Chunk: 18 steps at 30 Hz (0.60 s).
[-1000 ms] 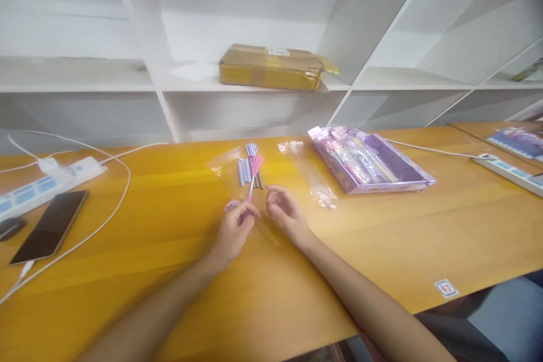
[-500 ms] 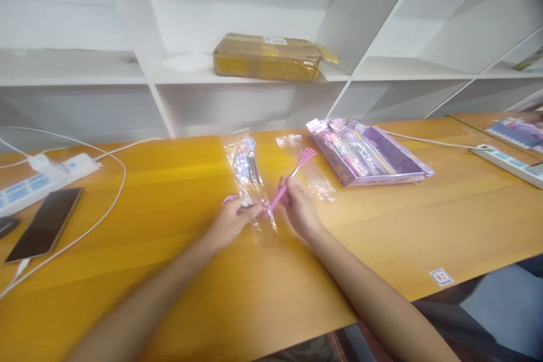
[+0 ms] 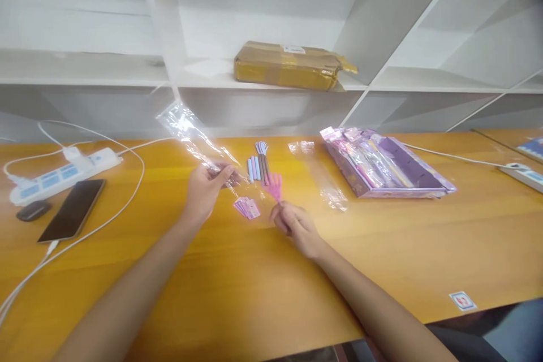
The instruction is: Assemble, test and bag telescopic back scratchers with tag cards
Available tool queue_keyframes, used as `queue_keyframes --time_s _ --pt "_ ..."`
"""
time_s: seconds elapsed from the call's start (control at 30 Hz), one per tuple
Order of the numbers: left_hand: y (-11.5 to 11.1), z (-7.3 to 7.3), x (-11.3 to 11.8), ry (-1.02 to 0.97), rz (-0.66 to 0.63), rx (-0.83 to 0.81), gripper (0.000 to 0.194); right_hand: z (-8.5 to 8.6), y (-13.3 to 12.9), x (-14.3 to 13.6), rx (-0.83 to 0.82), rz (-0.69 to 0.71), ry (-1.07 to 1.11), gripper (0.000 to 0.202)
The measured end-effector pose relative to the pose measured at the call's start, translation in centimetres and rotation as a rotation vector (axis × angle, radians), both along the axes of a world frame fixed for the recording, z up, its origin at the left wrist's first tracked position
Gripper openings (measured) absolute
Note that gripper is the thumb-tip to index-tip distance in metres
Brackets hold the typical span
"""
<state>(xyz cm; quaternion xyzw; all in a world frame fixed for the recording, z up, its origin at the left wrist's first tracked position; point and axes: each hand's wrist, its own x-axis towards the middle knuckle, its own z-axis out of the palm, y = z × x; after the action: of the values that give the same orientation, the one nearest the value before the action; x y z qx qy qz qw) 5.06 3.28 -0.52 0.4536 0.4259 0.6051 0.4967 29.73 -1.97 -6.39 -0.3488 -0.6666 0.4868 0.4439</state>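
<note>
While the left hand [image 3: 204, 189] is pinching a clear plastic bag [image 3: 183, 123] between thumb and fingers, the right hand [image 3: 299, 227] is gripping a pink hand-topped stick [image 3: 275, 186], its head pointing away. Both forearms [image 3: 142, 271] are slanting inward above the worktop [image 3: 250, 288], where pink cards [image 3: 246, 208] are lying between the hands.

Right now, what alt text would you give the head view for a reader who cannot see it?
A person's left hand holds a clear plastic sleeve; the right hand grips a pink hand-headed stick. On the wooden table lie pink cards and, to the right, a purple box of packaged items.
</note>
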Motion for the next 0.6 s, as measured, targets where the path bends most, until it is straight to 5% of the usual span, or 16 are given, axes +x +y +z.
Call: queue_keyframes --time_s 0.23,0.6 --pt "-0.1 0.6 0.0 -0.020 0.144 0.016 0.034 -0.8 0.2 -0.6 0.015 0.080 -0.161 0.050" --pt "-0.7 0.2 0.9 -0.126 0.048 -0.091 0.038 -0.2 0.4 -0.5 -0.134 0.133 -0.086 0.054"
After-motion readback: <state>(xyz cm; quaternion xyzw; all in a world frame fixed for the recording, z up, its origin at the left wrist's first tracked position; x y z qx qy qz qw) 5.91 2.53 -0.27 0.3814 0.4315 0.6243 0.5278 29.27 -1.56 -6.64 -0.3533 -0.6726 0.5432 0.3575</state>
